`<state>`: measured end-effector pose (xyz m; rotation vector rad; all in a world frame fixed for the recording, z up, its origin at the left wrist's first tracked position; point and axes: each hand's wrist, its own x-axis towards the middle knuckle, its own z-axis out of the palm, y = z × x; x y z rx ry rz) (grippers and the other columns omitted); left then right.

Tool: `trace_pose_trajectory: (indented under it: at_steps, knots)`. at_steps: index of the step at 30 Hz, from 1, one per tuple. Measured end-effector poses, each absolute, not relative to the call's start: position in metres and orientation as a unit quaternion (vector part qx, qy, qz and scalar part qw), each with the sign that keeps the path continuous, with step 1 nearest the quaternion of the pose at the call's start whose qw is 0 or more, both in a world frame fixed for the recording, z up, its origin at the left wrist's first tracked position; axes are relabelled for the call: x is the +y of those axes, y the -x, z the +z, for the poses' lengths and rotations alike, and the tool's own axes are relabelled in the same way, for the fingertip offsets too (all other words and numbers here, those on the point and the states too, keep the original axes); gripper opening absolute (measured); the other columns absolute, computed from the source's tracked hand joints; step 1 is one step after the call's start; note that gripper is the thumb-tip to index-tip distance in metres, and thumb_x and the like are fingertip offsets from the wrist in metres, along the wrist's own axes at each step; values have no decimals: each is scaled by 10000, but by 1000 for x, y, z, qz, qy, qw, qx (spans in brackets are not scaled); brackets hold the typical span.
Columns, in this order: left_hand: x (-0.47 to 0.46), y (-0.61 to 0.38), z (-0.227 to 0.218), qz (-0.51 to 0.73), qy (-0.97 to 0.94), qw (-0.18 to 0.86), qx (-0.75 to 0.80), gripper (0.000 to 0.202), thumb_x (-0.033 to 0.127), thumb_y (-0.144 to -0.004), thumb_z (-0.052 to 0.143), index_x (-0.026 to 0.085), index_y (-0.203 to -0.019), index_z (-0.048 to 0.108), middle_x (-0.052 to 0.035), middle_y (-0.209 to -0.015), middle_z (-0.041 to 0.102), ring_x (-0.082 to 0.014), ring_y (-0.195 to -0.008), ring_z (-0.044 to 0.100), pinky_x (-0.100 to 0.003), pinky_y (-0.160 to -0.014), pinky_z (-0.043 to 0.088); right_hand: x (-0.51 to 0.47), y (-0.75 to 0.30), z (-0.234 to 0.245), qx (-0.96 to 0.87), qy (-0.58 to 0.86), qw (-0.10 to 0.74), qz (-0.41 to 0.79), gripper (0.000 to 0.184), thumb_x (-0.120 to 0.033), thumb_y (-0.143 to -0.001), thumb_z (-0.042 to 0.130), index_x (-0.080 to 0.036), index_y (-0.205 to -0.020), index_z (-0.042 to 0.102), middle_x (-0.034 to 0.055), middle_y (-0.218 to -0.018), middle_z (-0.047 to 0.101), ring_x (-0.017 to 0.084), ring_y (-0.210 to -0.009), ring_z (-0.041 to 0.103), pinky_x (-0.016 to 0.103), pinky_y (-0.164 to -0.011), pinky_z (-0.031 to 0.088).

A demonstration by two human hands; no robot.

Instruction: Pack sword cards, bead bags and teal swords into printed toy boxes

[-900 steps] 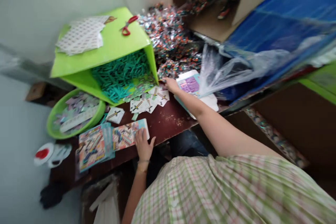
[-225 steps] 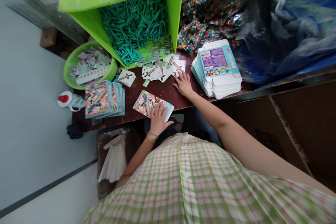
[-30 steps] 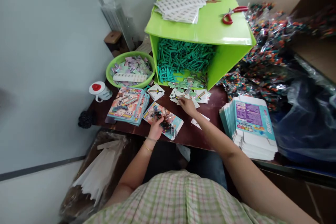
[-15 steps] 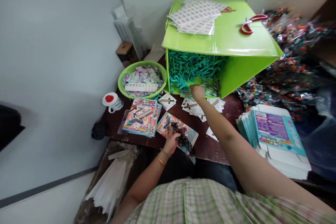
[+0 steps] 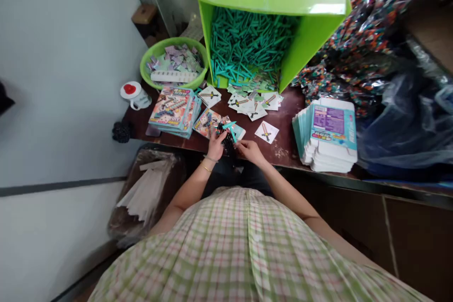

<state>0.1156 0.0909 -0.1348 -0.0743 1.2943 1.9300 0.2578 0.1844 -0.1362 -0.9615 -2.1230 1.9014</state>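
My left hand (image 5: 215, 147) is closed around a bundle of black studded strips (image 5: 228, 141) at the table's front edge. Two teal plastic sticks (image 5: 230, 125) lie across the top of that bundle, crossing each other. The fingers of my right hand (image 5: 250, 152) are pinched at the lower end of one teal stick, close beside the left hand. Beneath the bundle lies a printed box (image 5: 205, 123), partly covered by it. A white card with a sword picture (image 5: 267, 132) rests right of my hands, and several similar cards (image 5: 241, 103) lie further back.
A green bin (image 5: 311, 47) on its side holds many teal sticks. Left are a green basin (image 5: 146, 68) of small packets, a lidded mug (image 5: 140, 100) and stacked printed boxes (image 5: 170, 111). Flattened boxes (image 5: 332, 125) and bagged coloured parts (image 5: 375, 23) stand right.
My right hand has come back from the front of the green bin to my left hand, bringing teal sticks onto the black strips. The head view has tilted further down.
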Motion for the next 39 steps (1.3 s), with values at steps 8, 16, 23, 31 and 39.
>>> trace_pose_trajectory:
  at_steps: [8, 16, 23, 31, 39]
  knots:
    - [69, -200, -126, 778, -9, 389, 494, 187, 240, -772, 875, 210, -920, 764, -62, -1016, 792, -255, -1160, 721, -416, -1091, 527, 153, -339, -103, -833, 236, 28, 499, 281, -343, -961, 527, -221, -737, 645, 22, -697, 655, 189, -687, 598, 296, -696, 432]
    - [60, -220, -120, 765, -13, 370, 527, 258, 344, -713, 906, 194, -893, 799, -65, -984, 811, -276, -1093, 768, -417, -1065, 563, 128, -359, -127, -791, 301, 255, 468, 758, -538, -811, 835, -188, -1441, 598, 194, -1526, 558, 374, -1445, 499, 541, -1198, 427]
    - [79, -219, -140, 738, -79, 337, 580, 468, 520, -634, 955, 187, -917, 788, -59, -930, 805, -251, -974, 770, -398, -1000, 578, 130, -337, -159, -480, 277, 197, 809, 689, -560, -658, 897, -269, -1253, 706, 54, -1229, 757, 264, -1017, 703, 333, -667, 627]
    - [62, -166, -151, 458, -485, 299, 682, 844, 565, -815, 838, 229, -1530, 540, -176, -1587, 558, -376, -1490, 512, -558, -1257, 387, 184, -344, -157, -450, 325, 212, 804, 544, -525, -621, 934, -238, -1064, 803, 38, -1079, 800, 230, -899, 711, 370, -821, 597]
    - [47, -97, -147, 85, -656, 94, 744, 697, 409, -875, 771, 202, -1517, 595, -190, -1618, 532, -425, -1547, 410, -655, -1274, 275, 227, -370, -185, -514, 446, 222, 698, 659, -592, -525, 933, -202, -1043, 817, 68, -976, 805, 238, -774, 706, 430, -794, 584]
